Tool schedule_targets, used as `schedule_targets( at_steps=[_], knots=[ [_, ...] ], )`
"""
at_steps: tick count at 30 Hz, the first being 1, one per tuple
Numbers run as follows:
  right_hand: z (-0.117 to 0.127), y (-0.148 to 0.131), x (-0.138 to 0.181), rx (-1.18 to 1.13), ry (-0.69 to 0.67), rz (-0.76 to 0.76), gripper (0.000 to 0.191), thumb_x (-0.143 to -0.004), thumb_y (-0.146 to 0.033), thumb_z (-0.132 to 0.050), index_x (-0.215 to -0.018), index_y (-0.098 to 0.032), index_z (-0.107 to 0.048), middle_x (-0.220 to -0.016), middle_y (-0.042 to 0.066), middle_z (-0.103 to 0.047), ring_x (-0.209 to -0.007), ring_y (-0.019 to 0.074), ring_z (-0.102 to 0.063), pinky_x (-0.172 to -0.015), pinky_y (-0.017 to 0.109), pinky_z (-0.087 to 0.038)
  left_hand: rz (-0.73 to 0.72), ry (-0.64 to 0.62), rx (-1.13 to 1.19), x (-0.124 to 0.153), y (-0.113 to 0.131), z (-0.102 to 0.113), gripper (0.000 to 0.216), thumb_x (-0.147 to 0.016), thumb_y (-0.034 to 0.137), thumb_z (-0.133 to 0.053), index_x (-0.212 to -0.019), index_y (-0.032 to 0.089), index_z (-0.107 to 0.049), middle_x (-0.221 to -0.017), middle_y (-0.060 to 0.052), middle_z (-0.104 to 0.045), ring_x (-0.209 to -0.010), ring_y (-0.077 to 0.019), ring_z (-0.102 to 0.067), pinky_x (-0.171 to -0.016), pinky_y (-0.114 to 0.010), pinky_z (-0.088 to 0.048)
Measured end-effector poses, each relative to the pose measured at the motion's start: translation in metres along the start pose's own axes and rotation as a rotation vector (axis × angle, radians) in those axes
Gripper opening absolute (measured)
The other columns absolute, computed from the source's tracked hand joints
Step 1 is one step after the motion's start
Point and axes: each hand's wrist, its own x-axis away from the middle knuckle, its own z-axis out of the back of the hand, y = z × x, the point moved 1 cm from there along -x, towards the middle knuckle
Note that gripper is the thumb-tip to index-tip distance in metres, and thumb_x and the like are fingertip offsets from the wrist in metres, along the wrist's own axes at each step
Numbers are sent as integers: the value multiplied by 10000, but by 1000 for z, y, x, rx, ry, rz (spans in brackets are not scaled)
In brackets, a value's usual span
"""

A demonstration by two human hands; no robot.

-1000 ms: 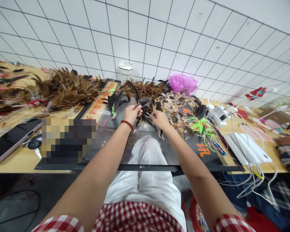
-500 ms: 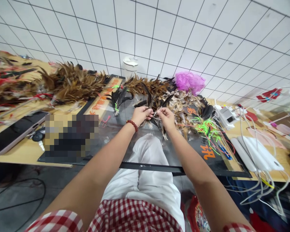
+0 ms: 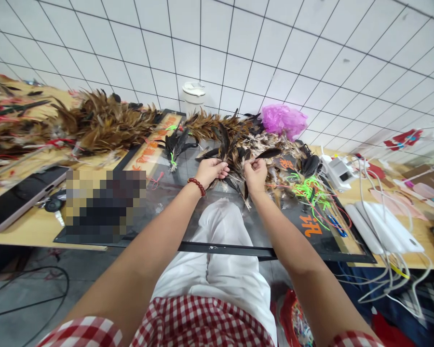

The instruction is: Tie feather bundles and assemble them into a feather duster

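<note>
My left hand (image 3: 210,173) is closed in a pinch over the dark pad, with a small bunch of dark feathers (image 3: 223,140) fanning up from its fingertips. A little to the right, my right hand (image 3: 256,177) pinches a single black feather (image 3: 269,153), whose tip points to the right. Behind both hands spreads a pile of loose brown and pale feathers (image 3: 264,144). Left of my left hand lies a tied bundle of black feathers (image 3: 175,144) with a green tie at its base.
Brown feather heaps (image 3: 108,120) cover the back left. A white lidded cup (image 3: 194,94) and a pink plastic bag (image 3: 284,120) stand by the tiled wall. Green ties (image 3: 311,190) lie right; beyond are white devices (image 3: 386,226) with cables. A phone (image 3: 21,200) and keys (image 3: 54,205) lie left.
My right hand has moved away to the right from my left hand, and the black feather now points more sideways. My left hand has stayed nearly in place.
</note>
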Motion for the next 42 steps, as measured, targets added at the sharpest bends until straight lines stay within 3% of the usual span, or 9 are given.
schedule_targets(
  at_steps=[3, 7, 9, 15, 20, 24, 29, 35, 42],
  knots=[
    [4, -4, -3, -54, -41, -9, 240, -744, -411, -571, -811, -206, -465, -711, -6, -582, -528, 86, -470, -522, 225, -409, -6, 15, 48, 0, 2, 2, 79, -779, 144, -649, -733, 85, -624, -654, -73, -674, -523, -91, -605, -533, -216, -494],
    [4, -9, 1, -205, -348, -109, 341, -748, -509, -585, -874, -193, -558, -741, 13, -643, -489, 84, -480, -471, 223, -378, -19, 26, 98, -1, 2, 5, 113, -771, 184, -675, -754, 85, -625, -669, -76, -678, -528, -89, -605, -544, -218, -499],
    [2, -9, 4, -210, -414, -140, 384, -733, -556, -598, -842, -188, -596, -733, 14, -649, -486, 81, -473, -457, 218, -361, -22, 30, 107, 0, 3, 5, 104, -778, 184, -666, -762, 89, -625, -679, -71, -680, -535, -86, -607, -552, -216, -503],
    [-2, 0, 6, -172, -349, -93, 349, -663, -516, -704, -751, -181, -661, -573, -38, -534, -472, 71, -406, -466, 222, -350, -23, -23, 68, 1, 2, 4, 100, -763, 178, -679, -739, 89, -639, -709, -81, -687, -562, -103, -628, -546, -223, -503],
    [-3, 5, 5, -108, -336, 19, 281, -697, -455, -689, -791, -190, -702, -724, 4, -635, -666, 122, -561, -642, 266, -472, -3, -106, -61, -1, -4, 2, 115, -739, 194, -704, -702, 90, -670, -657, -84, -682, -529, -110, -616, -513, -222, -490],
    [-2, 6, 4, -58, -346, 114, 220, -721, -413, -675, -764, -201, -714, -766, 11, -651, -739, 130, -588, -744, 288, -479, -31, -152, -159, -4, -8, 1, 107, -738, 176, -695, -662, 102, -679, -637, -76, -679, -497, -96, -590, -504, -219, -485],
    [-2, 6, 4, -88, -337, 114, 235, -723, -423, -678, -778, -196, -707, -769, 11, -652, -726, 130, -584, -739, 291, -479, -105, -182, -250, -3, -8, 1, 198, -764, 170, -662, -577, 108, -639, -541, -41, -618, -427, -71, -522, -451, -199, -441],
    [-3, 7, 3, -124, -338, 82, 246, -683, -430, -713, -731, -190, -692, -744, 8, -647, -680, 124, -562, -690, 281, -463, -76, -188, -264, -1, -6, 1, 160, -786, 142, -625, -634, 97, -650, -588, -33, -642, -461, -65, -548, -483, -191, -461],
    [1, -4, 4, 185, -303, 140, 322, -786, -481, -591, -790, -179, -703, -749, 29, -663, -680, 135, -573, -659, 259, -446, -64, -105, -131, -4, -6, 2, 127, -801, 121, -599, -677, 96, -615, -574, -15, -616, -447, -59, -542, -449, -174, -443]
  ],
)
